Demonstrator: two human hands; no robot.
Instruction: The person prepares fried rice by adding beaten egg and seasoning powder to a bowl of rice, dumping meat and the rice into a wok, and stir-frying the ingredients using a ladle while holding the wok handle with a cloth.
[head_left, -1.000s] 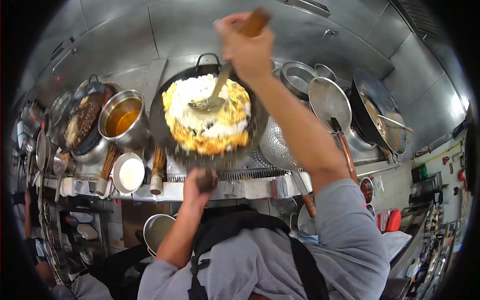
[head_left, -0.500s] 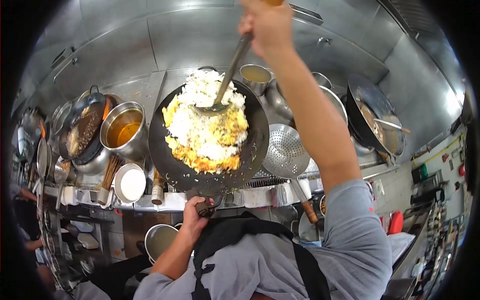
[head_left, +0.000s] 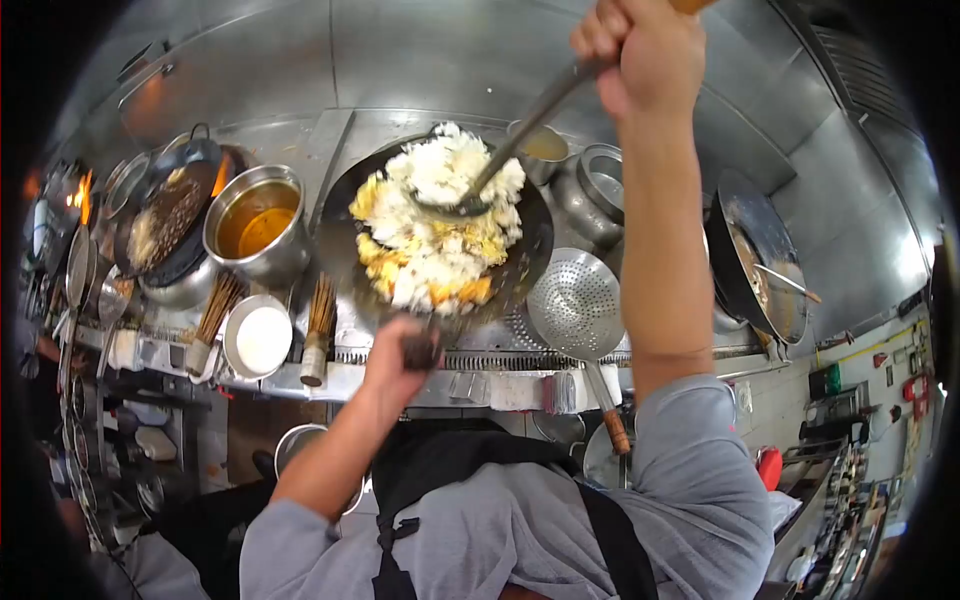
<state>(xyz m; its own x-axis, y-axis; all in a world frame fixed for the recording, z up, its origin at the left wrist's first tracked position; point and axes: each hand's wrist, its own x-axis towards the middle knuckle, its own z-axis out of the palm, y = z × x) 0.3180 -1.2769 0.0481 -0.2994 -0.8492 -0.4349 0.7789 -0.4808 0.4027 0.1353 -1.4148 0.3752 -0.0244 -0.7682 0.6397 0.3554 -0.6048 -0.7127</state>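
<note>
My left hand (head_left: 396, 362) is wrapped round the dark handle at the near edge of a black wok (head_left: 535, 235). The wok holds white rice mixed with yellow egg (head_left: 440, 240), blurred along its lower side. High on the right, my right hand (head_left: 655, 50) grips a long-handled metal ladle (head_left: 540, 110), whose wooden end shows beyond the fist. The ladle's bowl rests in the rice near the middle of the wok.
Left of the wok are a pot of amber liquid (head_left: 262, 228), a white bowl (head_left: 258, 338), bamboo brushes (head_left: 316, 335) and a second wok (head_left: 170, 225) near flames. To the right are a perforated skimmer (head_left: 575, 300), metal pots (head_left: 600, 185) and another wok (head_left: 735, 255).
My right hand has moved right, its ladle handle now slanting more. The wok and my left hand have moved up a little from half a second ago, and the rice has shifted.
</note>
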